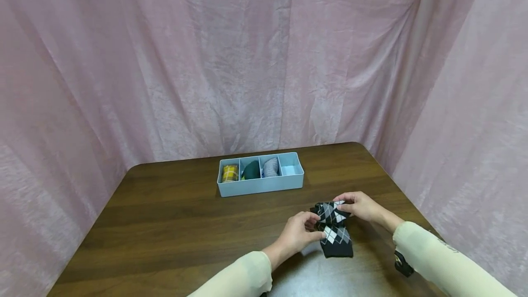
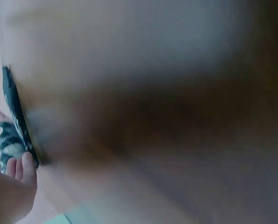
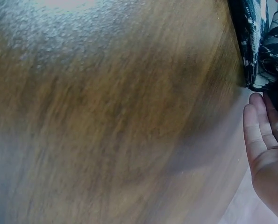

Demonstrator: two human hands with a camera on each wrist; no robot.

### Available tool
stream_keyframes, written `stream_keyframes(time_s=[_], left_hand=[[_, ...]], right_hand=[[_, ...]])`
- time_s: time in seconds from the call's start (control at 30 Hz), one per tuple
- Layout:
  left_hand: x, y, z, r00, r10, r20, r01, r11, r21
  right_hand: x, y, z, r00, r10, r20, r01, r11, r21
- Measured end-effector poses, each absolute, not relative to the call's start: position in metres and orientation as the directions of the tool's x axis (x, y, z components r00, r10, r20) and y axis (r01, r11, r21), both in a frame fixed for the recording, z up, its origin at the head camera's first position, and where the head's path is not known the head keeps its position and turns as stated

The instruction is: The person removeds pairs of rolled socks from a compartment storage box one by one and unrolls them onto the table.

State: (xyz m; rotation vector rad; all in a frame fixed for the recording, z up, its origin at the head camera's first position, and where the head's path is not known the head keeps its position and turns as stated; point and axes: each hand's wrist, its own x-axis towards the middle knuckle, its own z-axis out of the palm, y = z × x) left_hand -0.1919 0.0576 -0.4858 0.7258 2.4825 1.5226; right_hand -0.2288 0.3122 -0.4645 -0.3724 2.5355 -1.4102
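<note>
A pair of black, grey and white argyle socks (image 1: 336, 233) lies on the table, its far part rolled up and its dark cuff end flat toward me. At the left end of the roll, my left hand (image 1: 296, 233) holds the fabric between thumb and fingers. My right hand (image 1: 361, 206) grips the roll's right end from the far side. In the right wrist view, the fingers (image 3: 258, 133) touch the edge of the rolled socks (image 3: 274, 51). The left wrist view catches the socks (image 2: 18, 116) at its left edge, beside the left hand (image 2: 17, 186).
A pale blue divided box (image 1: 261, 187) stands farther back on the brown wooden table (image 1: 173, 228). Its compartments hold a yellow checked roll (image 1: 230, 173), a dark green roll (image 1: 250, 170) and a grey roll (image 1: 270, 167); the rightmost shows its bottom. Pink curtains (image 1: 231, 58) hang behind.
</note>
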Motion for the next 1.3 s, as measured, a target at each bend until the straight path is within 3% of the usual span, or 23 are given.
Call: stream_keyframes(time_s=[0.4, 0.77, 0.9, 1.07, 1.17, 1.3], left_hand=[[-0.171, 0.078, -0.497, -0.892, 0.394, 0.223, 0.394, 0.434, 0.810], [-0.181, 0.079, -0.502, -0.798, 0.545, 0.256, 0.593, 0.637, 0.492], [-0.183, 0.077, -0.501, -0.771, 0.594, 0.230, 0.626, 0.641, 0.443], [-0.184, 0.075, -0.500, -0.732, 0.629, 0.262, 0.671, 0.600, 0.436], [-0.185, 0.073, -0.500, -0.716, 0.640, 0.279, 0.689, 0.585, 0.428], [-0.185, 0.070, -0.501, -0.706, 0.649, 0.283, 0.700, 0.580, 0.416]], right_hand=[[-0.231, 0.311, -0.462, -0.955, -0.288, -0.077, -0.098, 0.546, -0.832], [-0.233, 0.308, -0.467, -0.961, -0.270, -0.052, -0.109, 0.547, -0.830], [-0.231, 0.305, -0.470, -0.966, -0.234, 0.109, -0.237, 0.636, -0.734], [-0.225, 0.304, -0.469, -0.886, -0.345, 0.311, -0.463, 0.703, -0.539], [-0.224, 0.305, -0.468, -0.843, -0.435, 0.316, -0.537, 0.710, -0.455], [-0.225, 0.307, -0.470, -0.858, -0.451, 0.246, -0.514, 0.745, -0.425]])
